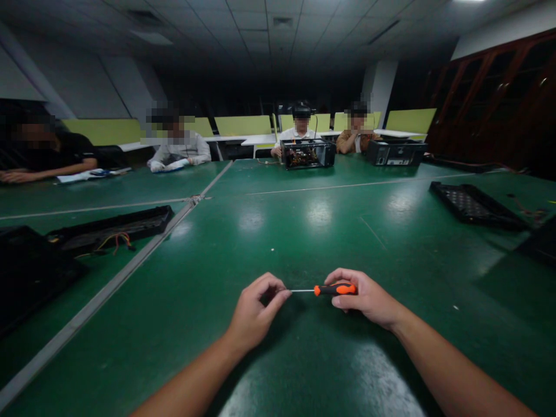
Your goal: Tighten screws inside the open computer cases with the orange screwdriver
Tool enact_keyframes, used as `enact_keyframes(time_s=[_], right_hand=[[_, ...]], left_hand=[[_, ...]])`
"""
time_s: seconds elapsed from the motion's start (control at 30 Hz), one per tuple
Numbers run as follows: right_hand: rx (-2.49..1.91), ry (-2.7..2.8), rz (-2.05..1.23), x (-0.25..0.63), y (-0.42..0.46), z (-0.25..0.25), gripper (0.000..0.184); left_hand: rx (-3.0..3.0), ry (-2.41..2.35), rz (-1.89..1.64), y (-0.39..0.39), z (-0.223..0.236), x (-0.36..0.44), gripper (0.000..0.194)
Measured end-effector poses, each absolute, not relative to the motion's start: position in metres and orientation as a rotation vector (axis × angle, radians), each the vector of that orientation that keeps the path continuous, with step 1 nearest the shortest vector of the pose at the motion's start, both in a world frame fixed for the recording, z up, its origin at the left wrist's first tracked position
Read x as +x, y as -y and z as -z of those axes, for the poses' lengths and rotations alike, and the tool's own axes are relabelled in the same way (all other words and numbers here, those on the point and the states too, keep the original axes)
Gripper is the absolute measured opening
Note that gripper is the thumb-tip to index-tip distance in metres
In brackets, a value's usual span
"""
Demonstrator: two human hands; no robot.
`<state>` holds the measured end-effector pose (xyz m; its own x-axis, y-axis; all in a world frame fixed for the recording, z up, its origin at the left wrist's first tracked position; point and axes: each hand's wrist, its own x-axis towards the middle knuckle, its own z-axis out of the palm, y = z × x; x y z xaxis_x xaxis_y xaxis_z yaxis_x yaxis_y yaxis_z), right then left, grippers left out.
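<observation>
A screwdriver with an orange and black handle lies level between my hands, just above the green table. My right hand is closed around the back of the handle, thumb below and fingers on top. At the other end, my left hand pinches the tip of the thin metal shaft between thumb and fingertips. Whether a small part sits in that pinch as well is hidden by the fingers.
Dark panels with coloured wires lie at left, beside a grey table seam. A black panel rests at right. Across the table, several people sit, near an opened computer case and another case.
</observation>
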<state>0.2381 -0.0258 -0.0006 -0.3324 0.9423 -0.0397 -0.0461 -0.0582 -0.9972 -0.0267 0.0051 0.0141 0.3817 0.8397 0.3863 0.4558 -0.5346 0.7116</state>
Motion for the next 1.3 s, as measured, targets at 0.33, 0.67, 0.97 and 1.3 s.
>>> enact_keyframes(time_s=[0.33,0.67,0.97,1.3], right_hand=[[-1.006,1.474,-1.469,0.2335,0.0247,0.0026,0.03],[-1.165,1.593,-1.347,0.2354,0.0241,-0.0004,0.029],[-1.2,1.617,-1.35,0.236,0.0256,-0.0044,0.028],[-1.175,1.593,-1.38,0.2354,0.0244,0.0011,0.029]], left_hand=[[2.252,-1.078,-1.029,-0.006,-0.0144,-0.0295,0.048],[2.199,-0.999,-1.037,-0.0069,-0.0115,-0.0276,0.021],[2.228,-0.972,-1.025,-0.0043,-0.0171,-0.0243,0.019],[2.248,-0.952,-1.049,-0.0032,-0.0176,-0.0252,0.015]])
